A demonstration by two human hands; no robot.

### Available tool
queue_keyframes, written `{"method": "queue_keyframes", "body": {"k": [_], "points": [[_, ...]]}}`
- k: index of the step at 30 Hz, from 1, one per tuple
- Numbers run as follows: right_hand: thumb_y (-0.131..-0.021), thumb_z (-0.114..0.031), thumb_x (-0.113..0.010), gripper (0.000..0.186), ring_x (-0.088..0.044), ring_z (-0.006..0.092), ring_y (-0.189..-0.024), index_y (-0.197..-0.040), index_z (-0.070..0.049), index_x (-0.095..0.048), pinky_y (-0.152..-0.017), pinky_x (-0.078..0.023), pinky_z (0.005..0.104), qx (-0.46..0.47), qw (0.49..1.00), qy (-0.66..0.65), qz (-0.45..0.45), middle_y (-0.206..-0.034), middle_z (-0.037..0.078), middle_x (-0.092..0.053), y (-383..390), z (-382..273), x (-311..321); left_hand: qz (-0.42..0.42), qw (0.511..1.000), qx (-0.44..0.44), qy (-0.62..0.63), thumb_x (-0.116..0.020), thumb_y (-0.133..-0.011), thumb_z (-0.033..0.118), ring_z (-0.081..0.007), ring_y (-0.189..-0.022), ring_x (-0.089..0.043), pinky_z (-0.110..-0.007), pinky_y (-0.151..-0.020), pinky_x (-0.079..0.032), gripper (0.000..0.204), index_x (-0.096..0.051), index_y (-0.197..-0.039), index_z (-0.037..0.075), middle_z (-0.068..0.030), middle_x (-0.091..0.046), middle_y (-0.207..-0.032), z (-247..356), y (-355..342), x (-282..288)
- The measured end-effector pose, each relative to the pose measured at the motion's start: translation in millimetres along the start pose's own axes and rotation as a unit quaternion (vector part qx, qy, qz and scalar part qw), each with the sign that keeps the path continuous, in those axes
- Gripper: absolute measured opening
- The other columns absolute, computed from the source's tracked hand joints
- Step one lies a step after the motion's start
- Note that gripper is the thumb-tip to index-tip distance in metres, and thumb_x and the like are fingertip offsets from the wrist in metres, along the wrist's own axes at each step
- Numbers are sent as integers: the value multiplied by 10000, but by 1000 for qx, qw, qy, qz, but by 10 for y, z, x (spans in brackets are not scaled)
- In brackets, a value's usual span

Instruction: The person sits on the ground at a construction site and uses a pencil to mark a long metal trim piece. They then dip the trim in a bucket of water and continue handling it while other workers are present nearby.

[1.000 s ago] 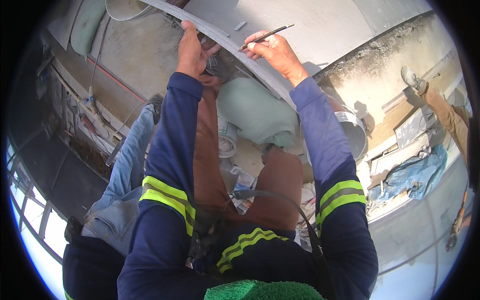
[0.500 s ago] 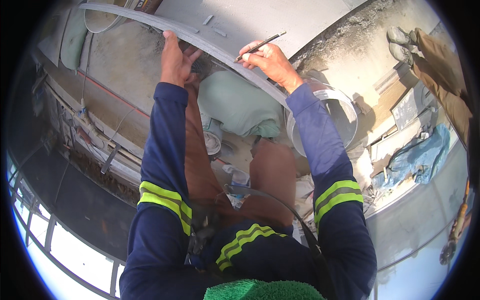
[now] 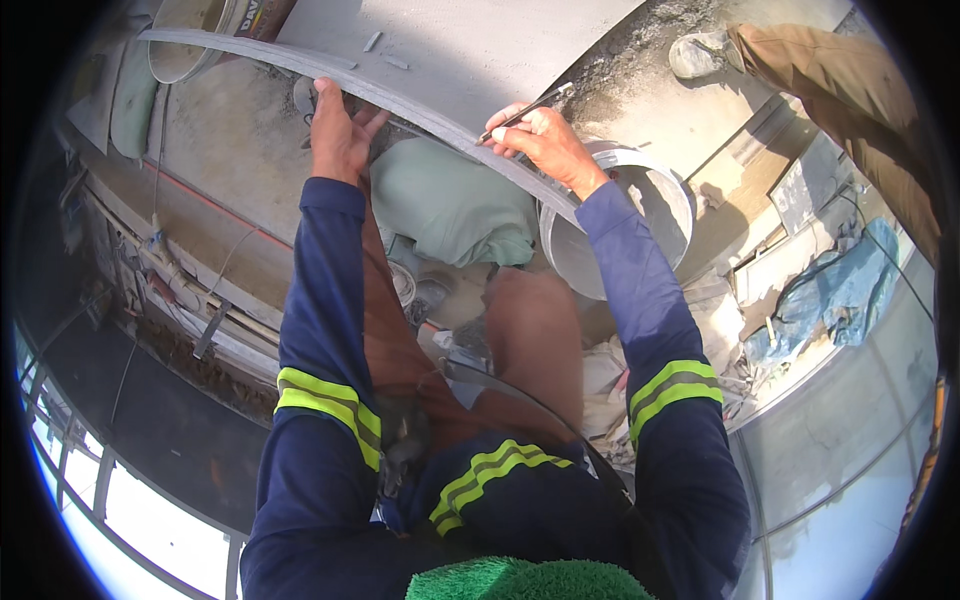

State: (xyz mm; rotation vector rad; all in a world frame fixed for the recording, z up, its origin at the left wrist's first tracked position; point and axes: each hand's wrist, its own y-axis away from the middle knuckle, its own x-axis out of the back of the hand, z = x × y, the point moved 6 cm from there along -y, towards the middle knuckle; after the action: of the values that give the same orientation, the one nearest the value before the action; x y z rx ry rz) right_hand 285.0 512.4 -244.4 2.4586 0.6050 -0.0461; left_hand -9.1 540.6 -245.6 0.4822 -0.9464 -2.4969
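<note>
My right hand [image 3: 550,148] is closed around a thin dark pencil [image 3: 527,112], its lower end at the near edge of a large grey board [image 3: 470,50]. The pencil slants up to the right. My left hand [image 3: 340,135] is at the same edge further left, palm up, thumb raised and fingers spread. Its fingertips come close to the board's underside, and I cannot tell whether they bear its weight. Two small grey offcuts [image 3: 373,41] lie on the board. Below the edge, between my arms, is a pale green sack [image 3: 450,200].
A white bucket [image 3: 675,215] stands beside my right forearm, and another bucket [image 3: 165,65] is at the far left. Someone in brown trousers [image 3: 840,95] stands at the right, near crumpled blue plastic sheeting [image 3: 830,300]. An orange line [image 3: 220,205] runs along the left floor.
The other person's leg and shoe have come closer from the right. My view has shifted slightly. My left thumb sits a little lower against the board's edge; the pencil stays at the edge.
</note>
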Motion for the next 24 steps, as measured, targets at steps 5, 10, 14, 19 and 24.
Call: {"method": "queue_keyframes", "body": {"k": [5,10,14,19,24], "points": [[-949,-186,-682,269,-702,114,-832,-1136,-2,-741,-759,-558,274,-12,1000,-1,10,-972,97,-800,270,94,140,-4,1000,-3,6,-459,-1133,552,-507,-1474,-427,-680,-1202,-408,762,-209,-1703,113,-169,-297,-1699,-53,83,-58],[-985,-230,-695,272,-703,114,-884,-1157,-20,-721,-794,-555,281,-31,999,8,1,-1042,110,-804,525,236,290,3,1000,-5,15,-494,-1122,546,-502,-1433,-467,-664,-1177,-451,756,-243,-1677,97,-184,-322,-1671,-132,109,-47],[-957,-178,-684,273,-713,131,-878,-1163,-5,-725,-805,-566,291,-39,999,-5,7,-1010,123,-796,705,278,380,0,1000,-11,13,-516,-1117,536,-500,-1420,-483,-658,-1169,-469,756,-250,-1670,93,-190,-317,-1668,-167,157,-72],[-944,-125,-655,250,-720,146,-874,-1146,1,-734,-819,-577,302,-38,998,-34,23,-990,127,-791,911,427,503,-8,1000,-2,3,-456,-1134,549,-537,-1522,-335,-680,-1221,-390,783,-170,-1709,101,-164,-236,-1727,-160,279,-175],[-936,-99,-638,233,-723,152,-875,-1119,-5,-746,-821,-576,300,-57,998,-23,20,-1003,131,-792,1117,486,622,-1,1000,-5,-1,-456,-1139,533,-533,-1514,-349,-677,-1219,-397,768,-179,-1705,94,-169,-249,-1716,-198,288,-165]]}}
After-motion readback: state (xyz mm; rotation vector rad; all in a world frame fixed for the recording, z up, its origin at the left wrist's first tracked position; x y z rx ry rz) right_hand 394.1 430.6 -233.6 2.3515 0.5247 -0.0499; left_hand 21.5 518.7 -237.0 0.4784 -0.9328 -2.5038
